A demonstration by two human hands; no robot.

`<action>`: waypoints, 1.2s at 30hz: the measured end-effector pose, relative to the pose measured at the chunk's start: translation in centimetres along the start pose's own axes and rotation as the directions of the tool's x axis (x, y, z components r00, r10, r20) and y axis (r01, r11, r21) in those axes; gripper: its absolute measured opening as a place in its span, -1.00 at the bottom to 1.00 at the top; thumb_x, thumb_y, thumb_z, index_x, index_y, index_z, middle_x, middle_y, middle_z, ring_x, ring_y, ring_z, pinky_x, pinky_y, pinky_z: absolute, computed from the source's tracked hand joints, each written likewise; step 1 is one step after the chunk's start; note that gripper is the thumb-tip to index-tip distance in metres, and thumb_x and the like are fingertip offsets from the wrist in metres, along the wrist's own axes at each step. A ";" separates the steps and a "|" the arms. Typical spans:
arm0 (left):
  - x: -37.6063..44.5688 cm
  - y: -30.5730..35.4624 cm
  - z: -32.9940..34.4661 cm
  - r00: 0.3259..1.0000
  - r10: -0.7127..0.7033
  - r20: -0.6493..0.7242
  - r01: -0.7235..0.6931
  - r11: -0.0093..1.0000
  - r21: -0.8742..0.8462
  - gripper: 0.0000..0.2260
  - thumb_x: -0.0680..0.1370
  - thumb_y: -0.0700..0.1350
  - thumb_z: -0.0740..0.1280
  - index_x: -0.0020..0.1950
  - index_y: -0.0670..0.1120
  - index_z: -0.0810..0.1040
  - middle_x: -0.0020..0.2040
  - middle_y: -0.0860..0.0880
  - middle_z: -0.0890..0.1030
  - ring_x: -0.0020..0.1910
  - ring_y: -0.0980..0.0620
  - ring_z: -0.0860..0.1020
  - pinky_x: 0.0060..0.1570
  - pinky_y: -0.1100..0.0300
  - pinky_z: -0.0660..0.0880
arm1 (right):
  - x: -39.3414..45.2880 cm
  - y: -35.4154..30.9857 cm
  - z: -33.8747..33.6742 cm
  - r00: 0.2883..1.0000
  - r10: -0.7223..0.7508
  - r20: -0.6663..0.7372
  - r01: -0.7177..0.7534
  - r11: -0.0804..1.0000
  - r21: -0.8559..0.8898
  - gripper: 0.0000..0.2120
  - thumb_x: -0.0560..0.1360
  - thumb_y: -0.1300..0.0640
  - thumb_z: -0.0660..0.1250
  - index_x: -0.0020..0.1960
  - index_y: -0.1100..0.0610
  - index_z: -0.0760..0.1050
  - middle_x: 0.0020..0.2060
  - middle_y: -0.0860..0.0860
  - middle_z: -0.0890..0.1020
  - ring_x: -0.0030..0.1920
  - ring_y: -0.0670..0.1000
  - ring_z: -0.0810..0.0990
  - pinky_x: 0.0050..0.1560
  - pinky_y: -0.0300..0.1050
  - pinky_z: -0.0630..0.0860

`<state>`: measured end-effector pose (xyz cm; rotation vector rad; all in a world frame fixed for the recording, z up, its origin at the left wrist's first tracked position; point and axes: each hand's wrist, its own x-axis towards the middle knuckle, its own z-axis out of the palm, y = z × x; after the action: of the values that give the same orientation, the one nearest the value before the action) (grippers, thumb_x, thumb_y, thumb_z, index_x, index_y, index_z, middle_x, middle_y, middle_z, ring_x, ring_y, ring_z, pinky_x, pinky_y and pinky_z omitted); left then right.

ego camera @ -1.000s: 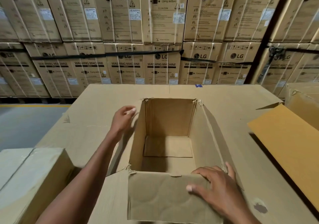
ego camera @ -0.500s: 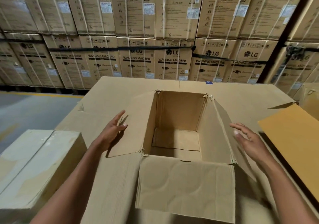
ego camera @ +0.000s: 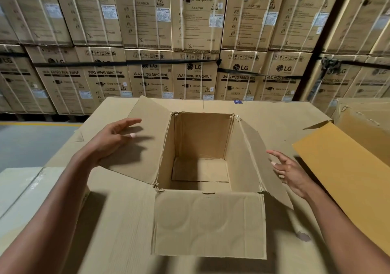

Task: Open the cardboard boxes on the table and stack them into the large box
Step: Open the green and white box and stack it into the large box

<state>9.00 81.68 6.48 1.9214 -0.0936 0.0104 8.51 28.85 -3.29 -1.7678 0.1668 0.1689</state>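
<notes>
1. One cardboard box (ego camera: pixel 202 164) is seen standing open in the middle of the surface (ego camera: pixel 274 117), its flaps folded outward and nothing seen inside.
2. The left hand (ego camera: pixel 114 140) and the right hand (ego camera: pixel 293 170) are held on either side of it, fingers spread and gripping nothing.
3. The large box (ego camera: pixel 346 164) lies at the right; stacking is judged not yet begun.
</notes>
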 end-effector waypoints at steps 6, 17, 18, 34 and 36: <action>-0.3 0.3 -0.1 1.000 -0.012 -0.002 0.012 0.998 0.056 -0.56 0.59 -0.29 0.35 0.41 0.08 0.51 0.32 0.10 0.57 0.17 0.13 0.58 0.01 0.24 0.55 | -0.4 -4.2 -2.5 0.979 -0.179 -0.100 0.181 0.983 0.019 -0.67 0.54 0.39 0.33 0.21 0.10 0.61 0.19 0.04 0.67 0.34 0.04 0.54 0.20 -0.26 0.53; -0.4 3.2 1.4 1.000 -0.020 -0.021 0.025 0.969 0.246 -0.40 0.51 -0.43 0.31 0.44 0.09 0.48 0.30 0.08 0.56 0.16 0.01 0.59 -0.07 0.25 0.57 | -1.4 -12.8 0.2 0.969 -0.249 0.010 0.225 0.859 -0.460 -0.57 0.51 0.44 0.34 0.20 0.00 0.63 0.15 -0.06 0.62 0.09 -0.15 0.57 -0.07 -0.30 0.48; -0.4 3.5 1.6 0.999 -0.006 -0.038 0.016 0.963 0.269 -0.37 0.47 -0.46 0.27 0.44 0.07 0.49 0.31 0.09 0.55 0.20 -0.01 0.58 -0.06 0.24 0.54 | -1.3 -13.1 0.5 0.965 -0.263 0.013 0.232 0.825 -0.516 -0.55 0.49 0.46 0.35 0.19 -0.01 0.64 0.16 -0.07 0.62 0.12 -0.14 0.57 -0.03 -0.29 0.46; -5.1 9.5 6.6 0.977 0.108 -0.182 -0.025 0.912 0.408 -0.29 0.39 -0.50 0.22 0.48 -0.02 0.46 0.29 -0.01 0.59 -0.03 0.04 0.60 -0.38 0.44 0.49 | -3.5 -13.5 1.0 0.911 -0.408 -0.069 0.267 0.707 -0.655 -0.56 0.43 0.48 0.29 0.21 0.16 0.64 0.09 0.09 0.67 0.10 0.04 0.64 0.08 -0.21 0.53; -6.3 10.4 6.8 0.973 0.125 -0.196 -0.035 0.913 0.406 -0.29 0.39 -0.50 0.22 0.49 -0.03 0.45 0.32 0.00 0.58 -0.03 0.06 0.59 -0.42 0.46 0.45 | -4.4 -13.7 0.6 0.906 -0.418 -0.074 0.268 0.699 -0.662 -0.55 0.44 0.47 0.26 0.23 0.15 0.63 0.09 0.10 0.67 0.06 0.05 0.64 0.07 -0.17 0.57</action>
<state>1.76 72.07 13.56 2.3119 -0.0228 0.3194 7.02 32.29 10.59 -2.4742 -0.0891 -0.2903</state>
